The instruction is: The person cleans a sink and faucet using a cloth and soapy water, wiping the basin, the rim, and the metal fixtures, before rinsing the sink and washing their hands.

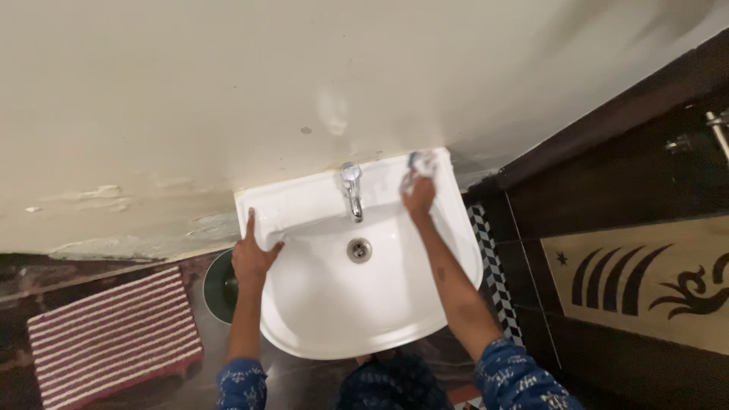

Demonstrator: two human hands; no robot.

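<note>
While the left hand (254, 257) braces flat, the right hand (418, 195) wipes the sink (326, 304).
Left fingers (249, 222) lie spread open on the sink's rear left edge. Right fingers grip a white cloth (422, 162) at the rear right corner, beside the chrome tap (351, 190); the drain (359, 249) sits centred.

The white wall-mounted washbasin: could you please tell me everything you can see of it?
The white wall-mounted washbasin looks like glossy ceramic, with a rounded front and a flat back ledge set against the cream wall. A chrome tap stands centred on the ledge, and a round metal drain sits in the bowl below it. The bowl looks empty. The left hand rests flat on the left rim; the right hand presses a crumpled white cloth onto the ledge's right corner.
</note>
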